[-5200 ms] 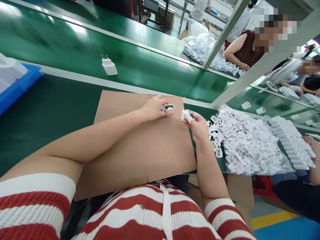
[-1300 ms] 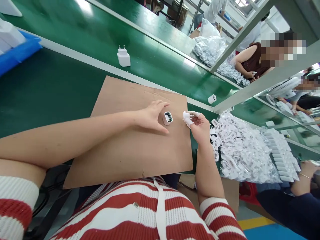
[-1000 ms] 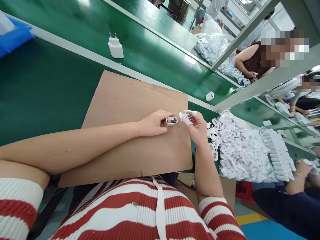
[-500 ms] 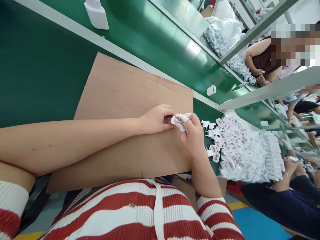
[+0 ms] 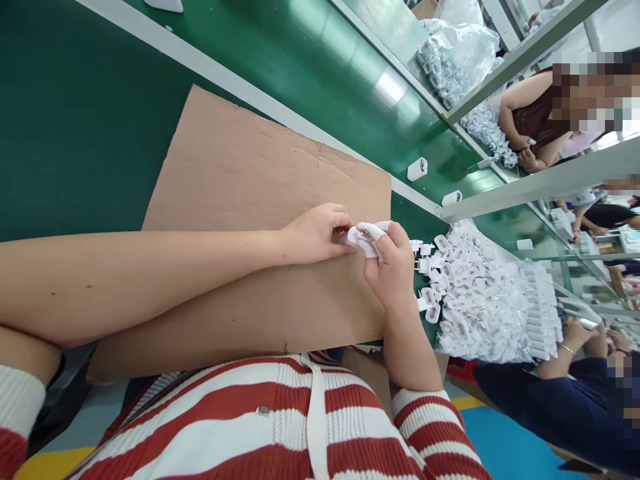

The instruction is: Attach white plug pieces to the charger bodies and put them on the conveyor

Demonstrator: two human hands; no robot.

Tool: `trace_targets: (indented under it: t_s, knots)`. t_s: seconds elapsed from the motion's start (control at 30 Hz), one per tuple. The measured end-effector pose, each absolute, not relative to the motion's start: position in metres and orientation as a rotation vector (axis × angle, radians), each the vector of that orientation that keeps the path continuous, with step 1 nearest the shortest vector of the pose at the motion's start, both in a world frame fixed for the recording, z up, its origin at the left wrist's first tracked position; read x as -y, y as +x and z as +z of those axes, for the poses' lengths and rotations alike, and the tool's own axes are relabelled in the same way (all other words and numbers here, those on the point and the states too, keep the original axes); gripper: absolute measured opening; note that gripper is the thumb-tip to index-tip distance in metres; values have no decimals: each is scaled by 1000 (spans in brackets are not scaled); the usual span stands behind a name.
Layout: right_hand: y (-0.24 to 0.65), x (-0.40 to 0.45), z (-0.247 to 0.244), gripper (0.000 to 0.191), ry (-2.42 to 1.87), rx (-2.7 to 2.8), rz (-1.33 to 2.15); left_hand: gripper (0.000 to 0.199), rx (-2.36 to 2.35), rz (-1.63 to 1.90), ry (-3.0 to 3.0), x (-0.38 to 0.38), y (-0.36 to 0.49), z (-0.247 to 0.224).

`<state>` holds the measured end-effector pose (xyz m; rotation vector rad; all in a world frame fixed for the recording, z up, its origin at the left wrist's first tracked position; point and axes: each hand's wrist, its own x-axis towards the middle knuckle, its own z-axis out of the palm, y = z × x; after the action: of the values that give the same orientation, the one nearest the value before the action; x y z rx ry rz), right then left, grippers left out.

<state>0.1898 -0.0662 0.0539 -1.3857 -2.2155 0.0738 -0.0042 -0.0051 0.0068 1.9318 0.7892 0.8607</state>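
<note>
Over the brown cardboard sheet [image 5: 235, 167], my two hands meet at a small white plastic part [image 5: 352, 236], mostly covered by fingers. My left hand [image 5: 320, 233] pinches its left side, thumb below and fingers above. White coverings wrap the thumb and forefinger of my right hand [image 5: 391, 267], which are closed on the part from the right. The exact shape of the part cannot be made out. Just right of my right hand lie loose white plug pieces with pins [image 5: 425, 265].
A clear bag of white plastic pieces [image 5: 480, 293] lies right, beside a row of white housings [image 5: 543, 313]. White charger housings [image 5: 417, 169] stand on the green belt [image 5: 300, 87] beyond a pale rail. A metal post [image 5: 530, 177] crosses the right. Co-workers sit at right.
The housings on the belt have shifted toward the upper left, and another has come into view behind the post. My hands stay together on the white part, barely moved.
</note>
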Motion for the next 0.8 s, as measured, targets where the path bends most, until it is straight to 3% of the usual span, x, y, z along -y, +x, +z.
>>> trace_targets:
  t_s: [0.8]
  knots:
    - [187, 68, 53, 38, -1507, 2251, -75, 26, -818, 857, 1877, 6, -4, 7]
